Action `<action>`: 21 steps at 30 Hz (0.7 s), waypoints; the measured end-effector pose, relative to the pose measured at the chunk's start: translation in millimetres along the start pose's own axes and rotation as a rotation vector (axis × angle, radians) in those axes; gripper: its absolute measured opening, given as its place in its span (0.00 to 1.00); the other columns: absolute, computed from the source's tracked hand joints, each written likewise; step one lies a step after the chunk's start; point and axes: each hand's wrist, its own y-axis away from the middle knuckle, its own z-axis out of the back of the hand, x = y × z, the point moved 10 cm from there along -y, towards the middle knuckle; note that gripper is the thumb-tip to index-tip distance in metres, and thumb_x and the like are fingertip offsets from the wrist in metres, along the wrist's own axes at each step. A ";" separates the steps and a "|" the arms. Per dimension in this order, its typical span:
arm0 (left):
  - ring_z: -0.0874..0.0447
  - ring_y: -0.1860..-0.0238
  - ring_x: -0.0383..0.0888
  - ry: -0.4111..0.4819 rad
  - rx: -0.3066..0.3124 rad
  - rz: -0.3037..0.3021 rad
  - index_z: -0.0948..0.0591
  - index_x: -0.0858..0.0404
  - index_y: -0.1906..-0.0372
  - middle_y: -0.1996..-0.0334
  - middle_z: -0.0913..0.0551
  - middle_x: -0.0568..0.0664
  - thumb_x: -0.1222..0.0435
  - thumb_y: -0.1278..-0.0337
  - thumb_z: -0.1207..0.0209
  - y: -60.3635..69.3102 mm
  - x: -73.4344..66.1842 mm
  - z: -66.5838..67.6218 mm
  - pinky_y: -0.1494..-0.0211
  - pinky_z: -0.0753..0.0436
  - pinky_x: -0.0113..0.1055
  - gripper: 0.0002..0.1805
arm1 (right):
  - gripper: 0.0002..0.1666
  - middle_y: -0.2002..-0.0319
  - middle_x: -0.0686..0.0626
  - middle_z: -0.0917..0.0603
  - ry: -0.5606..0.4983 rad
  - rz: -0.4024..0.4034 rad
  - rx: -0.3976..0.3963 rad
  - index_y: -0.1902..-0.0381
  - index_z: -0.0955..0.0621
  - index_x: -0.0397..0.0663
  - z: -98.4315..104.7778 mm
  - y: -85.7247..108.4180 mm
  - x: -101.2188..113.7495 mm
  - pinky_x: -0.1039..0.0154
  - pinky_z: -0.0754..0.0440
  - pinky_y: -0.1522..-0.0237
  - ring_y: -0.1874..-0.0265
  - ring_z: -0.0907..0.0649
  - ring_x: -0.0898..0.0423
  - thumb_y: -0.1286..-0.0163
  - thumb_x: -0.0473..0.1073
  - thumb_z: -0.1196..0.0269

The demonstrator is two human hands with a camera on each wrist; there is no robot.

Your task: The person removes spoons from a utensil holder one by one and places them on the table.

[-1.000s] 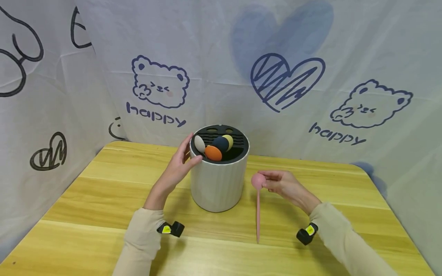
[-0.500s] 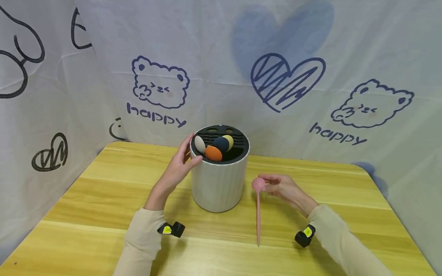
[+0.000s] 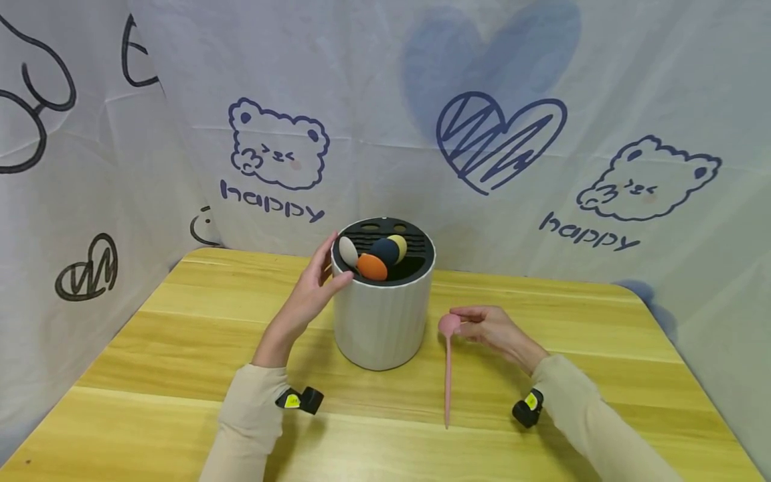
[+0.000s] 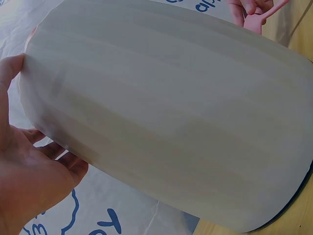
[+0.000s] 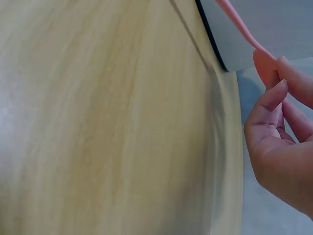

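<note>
A white ribbed utensil holder (image 3: 381, 328) with a black slotted top stands upright on the table. My left hand (image 3: 307, 288) holds its left side near the rim, the thumb in front and the fingers behind; the left wrist view shows the thumb (image 4: 11, 71) against the wall. In my right hand (image 3: 496, 335), to the right of the holder, thumb and fingers pinch a pink spoon (image 3: 448, 325) by its round head. Its thin handle points down toward me, and in the right wrist view the spoon (image 5: 264, 66) is partly hidden by the fingers.
Oval heads in white (image 3: 348, 252), orange (image 3: 372, 267), dark blue (image 3: 385, 251) and yellow (image 3: 400, 248) stick up from the holder's top. A wood-grain table (image 3: 181, 355) lies underneath. Behind it hangs a pale cloth (image 3: 373, 87) with drawings.
My right hand has lowered slightly, bringing the pink spoon a little nearer to me. The left hand and the utensil holder stay in place.
</note>
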 end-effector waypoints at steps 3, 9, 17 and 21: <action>0.52 0.26 0.49 -0.001 -0.002 0.001 0.54 0.58 0.22 0.24 0.51 0.53 0.58 0.36 0.46 -0.2 0.1 0.5 0.26 0.52 0.47 0.43 | 0.31 0.45 0.34 0.22 0.006 -0.003 0.002 0.36 0.32 0.23 -1.3 -2.1 -2.0 0.61 0.19 0.54 0.58 0.20 0.56 0.36 0.27 0.39; 0.51 0.27 0.49 -0.001 -0.005 0.000 0.53 0.58 0.23 0.24 0.51 0.53 0.59 0.36 0.46 0.3 -0.9 0.3 0.26 0.51 0.48 0.42 | 0.30 0.49 0.38 0.19 0.013 -0.021 -0.001 0.37 0.32 0.24 -1.9 -6.1 -9.3 0.62 0.19 0.54 0.59 0.19 0.56 0.36 0.27 0.39; 0.52 0.26 0.50 -0.003 -0.004 0.001 0.54 0.59 0.23 0.24 0.52 0.53 0.60 0.36 0.46 0.0 0.3 -0.3 0.26 0.52 0.48 0.43 | 0.28 0.51 0.39 0.19 0.033 -0.033 0.027 0.37 0.32 0.22 -4.9 -8.9 -18.2 0.60 0.19 0.51 0.57 0.19 0.54 0.35 0.26 0.40; 0.52 0.26 0.49 0.002 -0.003 0.003 0.54 0.59 0.23 0.24 0.52 0.53 0.60 0.36 0.46 0.1 1.0 -0.1 0.26 0.52 0.48 0.42 | 0.28 0.50 0.38 0.19 0.034 -0.031 0.032 0.37 0.32 0.22 -6.1 -8.9 -19.6 0.59 0.19 0.51 0.56 0.19 0.54 0.34 0.26 0.41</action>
